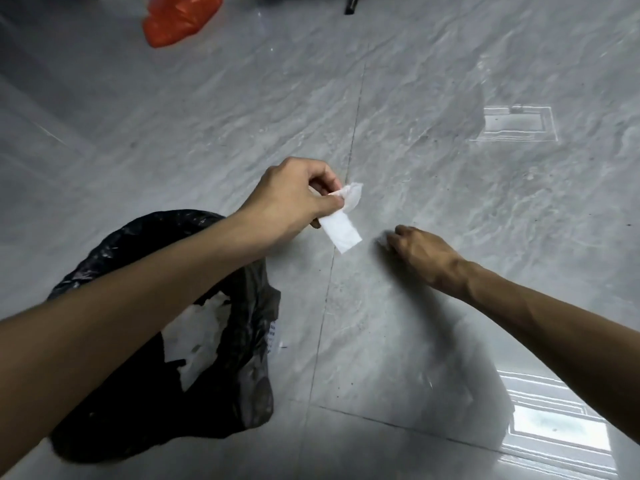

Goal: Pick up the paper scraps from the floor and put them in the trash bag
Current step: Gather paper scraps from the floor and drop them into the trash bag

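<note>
My left hand (pixel 294 195) is shut on white paper scraps (pixel 341 225), pinched between thumb and fingers above the grey floor, just right of the trash bag. The black trash bag (pixel 239 386) stands open at lower left under my left forearm, with white paper (pixel 199 336) visible inside it. My right hand (pixel 420 252) reaches down to the floor to the right of the held scraps, fingers curled at the tile; whether anything is under its fingertips is hidden.
An orange plastic bag (pixel 180 19) lies on the floor at the far top left. A dark object (pixel 350 4) pokes in at the top edge. A tile seam (pixel 346 188) runs down the grey marble-look floor between my hands.
</note>
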